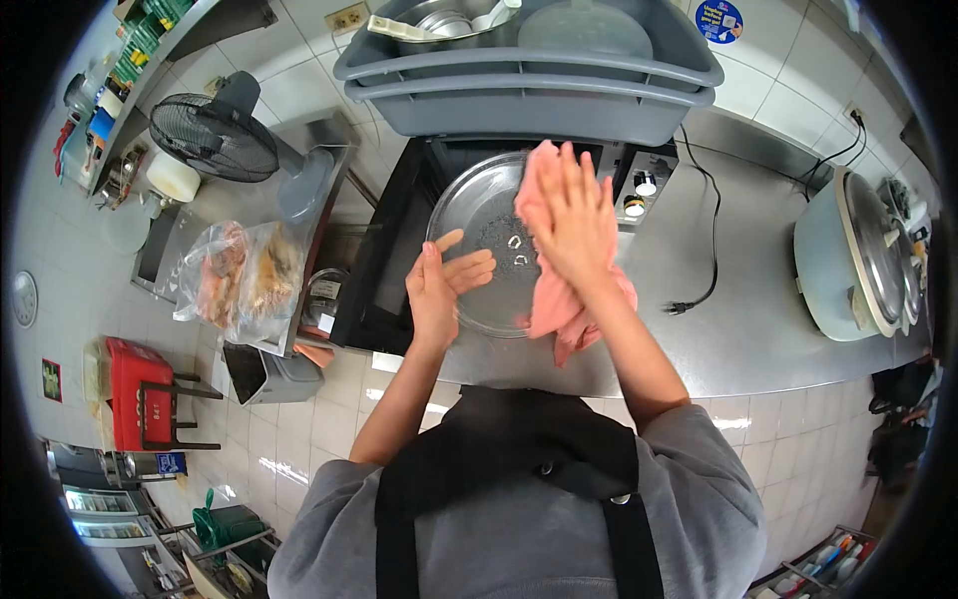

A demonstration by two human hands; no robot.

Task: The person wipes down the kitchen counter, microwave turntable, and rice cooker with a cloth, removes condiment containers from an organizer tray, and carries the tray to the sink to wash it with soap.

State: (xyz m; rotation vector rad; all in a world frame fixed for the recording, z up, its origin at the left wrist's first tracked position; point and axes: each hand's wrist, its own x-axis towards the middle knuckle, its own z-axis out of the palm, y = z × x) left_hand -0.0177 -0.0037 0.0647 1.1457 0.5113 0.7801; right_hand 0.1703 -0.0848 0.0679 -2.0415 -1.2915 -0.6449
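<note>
Bright, even light washes a tiled kitchen, leaving white streaks of glare on the floor tiles [329,429] and a soft sheen along the stainless-steel worktop [738,319]. Thin highlights trace the rim of the clear round plate [491,298]. Fisheye distortion bows the scene inside dark, rounded borders, tilting the red box [130,394] at left; detail softens toward the margins.
</note>
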